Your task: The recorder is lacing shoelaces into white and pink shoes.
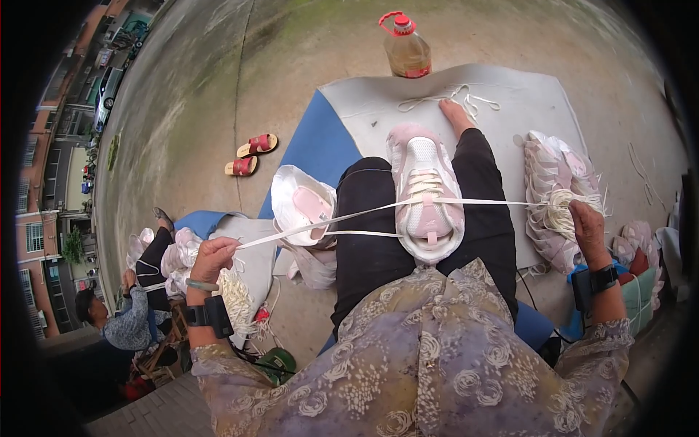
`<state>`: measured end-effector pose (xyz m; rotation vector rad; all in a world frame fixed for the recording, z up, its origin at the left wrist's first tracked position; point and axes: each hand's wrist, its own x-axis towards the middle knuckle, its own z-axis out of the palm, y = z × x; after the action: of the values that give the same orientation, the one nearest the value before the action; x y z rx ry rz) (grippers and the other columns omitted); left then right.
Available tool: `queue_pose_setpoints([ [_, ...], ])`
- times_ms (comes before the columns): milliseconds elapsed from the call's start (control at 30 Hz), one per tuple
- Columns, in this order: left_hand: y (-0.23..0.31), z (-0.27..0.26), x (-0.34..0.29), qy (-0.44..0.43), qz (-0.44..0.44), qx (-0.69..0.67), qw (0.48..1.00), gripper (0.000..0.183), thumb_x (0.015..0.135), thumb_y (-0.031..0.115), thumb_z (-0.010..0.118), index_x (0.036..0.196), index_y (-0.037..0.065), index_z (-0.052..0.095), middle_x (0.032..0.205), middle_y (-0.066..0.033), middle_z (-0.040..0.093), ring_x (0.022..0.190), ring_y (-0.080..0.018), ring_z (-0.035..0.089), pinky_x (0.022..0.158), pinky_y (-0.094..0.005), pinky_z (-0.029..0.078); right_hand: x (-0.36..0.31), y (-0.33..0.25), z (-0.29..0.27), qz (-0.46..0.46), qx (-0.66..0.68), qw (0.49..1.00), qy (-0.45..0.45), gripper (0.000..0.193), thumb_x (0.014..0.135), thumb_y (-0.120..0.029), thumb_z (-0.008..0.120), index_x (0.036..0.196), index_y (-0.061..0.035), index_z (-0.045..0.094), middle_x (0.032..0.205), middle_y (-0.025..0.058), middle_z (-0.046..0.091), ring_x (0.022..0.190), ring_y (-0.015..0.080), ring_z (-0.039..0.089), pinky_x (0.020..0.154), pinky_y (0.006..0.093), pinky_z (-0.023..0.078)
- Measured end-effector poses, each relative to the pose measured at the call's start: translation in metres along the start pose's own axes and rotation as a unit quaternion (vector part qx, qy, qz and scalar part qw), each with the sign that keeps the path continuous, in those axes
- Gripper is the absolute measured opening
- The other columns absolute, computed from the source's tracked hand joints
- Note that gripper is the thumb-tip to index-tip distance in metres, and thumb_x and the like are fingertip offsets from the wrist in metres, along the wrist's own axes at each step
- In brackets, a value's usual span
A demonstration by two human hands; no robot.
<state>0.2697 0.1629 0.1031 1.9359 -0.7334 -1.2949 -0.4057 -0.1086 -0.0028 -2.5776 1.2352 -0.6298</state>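
Observation:
A pink and white sneaker (pixel 422 156) lies across my thighs, its toe pointing away from me. White shoelace (pixel 480 201) is threaded through its lower eyelets and runs out taut to both sides. Out to the left, my left hand (pixel 213 258) is closed on the lace. My right hand (pixel 587 222) is closed on the other side's lace, far to the right, in front of a bundle of loose white laces (pixel 557 209). A second lace strand sags from the shoe's collar toward the left. Both hands are well apart from the shoe.
More pink and white sneakers (pixel 546 164) are piled at right. A white bag-like wrap (pixel 295 189) with a pink piece stands beside my left knee. On the grey mat (pixel 524 95) lies a loose lace; beyond it stands a bottle (pixel 408 54). Red slippers (pixel 256 145) and a seated person (pixel 135 320) are left.

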Motion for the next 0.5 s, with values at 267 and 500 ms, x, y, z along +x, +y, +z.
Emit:
queue_pose_setpoints([
  [267,-0.012,-0.020,-0.003,0.006,0.107,0.313,0.944,0.016,0.083,0.017,0.061,0.083,0.002,0.065,0.060,0.0007,0.055,0.051,-0.0089,0.051,0.047,-0.0247,0.039,-0.011,0.069,-0.040,0.048,-0.152,0.987,-0.023,0.011,0.085,-0.007,0.055,0.095,-0.0042,0.057,0.083,0.0163,0.061,0.075,0.0347,0.059,0.063,0.0396,0.046],
  [500,-0.006,0.022,0.039,0.224,0.071,0.352,0.906,0.022,0.086,0.018,0.052,0.072,0.002,0.057,0.051,-0.0081,0.052,0.039,-0.0147,0.050,0.038,-0.0302,0.040,0.023,0.051,0.012,0.457,0.223,0.861,-0.025,0.032,0.088,-0.030,0.049,0.067,-0.0053,0.051,0.047,0.0029,0.042,0.037,0.0100,0.040,0.035,0.0268,0.032],
])
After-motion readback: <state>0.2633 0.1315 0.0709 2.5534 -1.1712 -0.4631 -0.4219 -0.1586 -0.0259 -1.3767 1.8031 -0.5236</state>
